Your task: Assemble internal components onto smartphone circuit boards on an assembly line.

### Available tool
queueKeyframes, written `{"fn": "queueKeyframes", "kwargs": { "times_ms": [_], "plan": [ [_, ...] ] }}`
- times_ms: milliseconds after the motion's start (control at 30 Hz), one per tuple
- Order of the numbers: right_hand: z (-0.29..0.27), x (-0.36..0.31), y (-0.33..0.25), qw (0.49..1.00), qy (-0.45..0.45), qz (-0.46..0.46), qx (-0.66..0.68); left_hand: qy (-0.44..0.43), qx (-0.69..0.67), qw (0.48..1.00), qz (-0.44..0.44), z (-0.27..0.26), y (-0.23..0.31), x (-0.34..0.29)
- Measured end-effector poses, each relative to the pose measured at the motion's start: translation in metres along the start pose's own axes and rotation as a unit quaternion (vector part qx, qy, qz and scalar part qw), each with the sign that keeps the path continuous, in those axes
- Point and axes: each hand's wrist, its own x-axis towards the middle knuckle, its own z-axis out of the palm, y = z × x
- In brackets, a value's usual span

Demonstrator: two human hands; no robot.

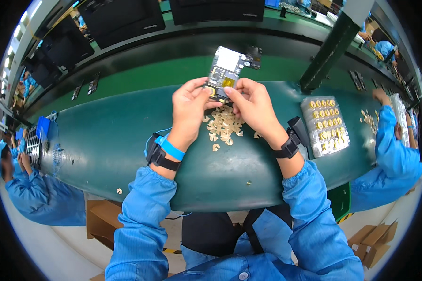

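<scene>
Both hands hold up a circuit board (pixel 218 72) above the near side of the green table. It has a white rectangle on its upper part, a gold-yellow patch lower down and a dark piece sticking out at its upper right. My left hand (pixel 187 105) pinches the lower left edge, the thumb by a small yellow round piece (pixel 212 91). My right hand (pixel 255 105) grips the lower right edge, its thumb lying on the face of the board. Beneath the hands lies a loose pile of small cream C-shaped pieces (pixel 222 126).
To the right stands a clear plastic tray (pixel 318 149) with rows of yellow round pieces. A dark green post (pixel 326 56) rises behind it. Beyond the table runs a green conveyor (pixel 147 75) with boards on it. Co-workers in blue sit at the far left and right.
</scene>
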Motion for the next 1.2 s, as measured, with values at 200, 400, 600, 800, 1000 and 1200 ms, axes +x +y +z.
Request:
{"fn": "queueKeyframes", "kwargs": {
  "times_ms": [200, 400, 600, 800, 1000, 1200],
  "plan": [
    [-0.003, 0.004, 0.013, 0.996, -0.015, 0.056, 0.074, 0.038, 0.044, 0.997, 0.048, -0.009, -0.026, 0.0],
    [-0.009, 0.083, 0.017, 0.997, -0.016, 0.053, -0.048, 0.128, 0.391, 0.86, 0.301, -0.007, -0.001, -0.013],
    [-0.019, 0.144, 0.046, 0.935, 0.051, 0.107, -0.335, 0.073, 0.428, 0.836, 0.335, -0.008, -0.008, -0.012],
    [0.0, 0.109, 0.025, 0.873, 0.113, -0.148, -0.451, 0.056, 0.474, 0.808, 0.346, -0.02, -0.014, -0.016],
    [-0.097, -0.04, -0.056, 0.898, 0.088, -0.109, -0.417, 0.05, 0.453, 0.826, 0.33, -0.007, -0.011, -0.011],
    [-0.215, -0.115, -0.038, 0.833, 0.176, 0.031, -0.524, 0.021, 0.442, 0.835, 0.328, 0.001, -0.013, -0.011]
  ]
}}
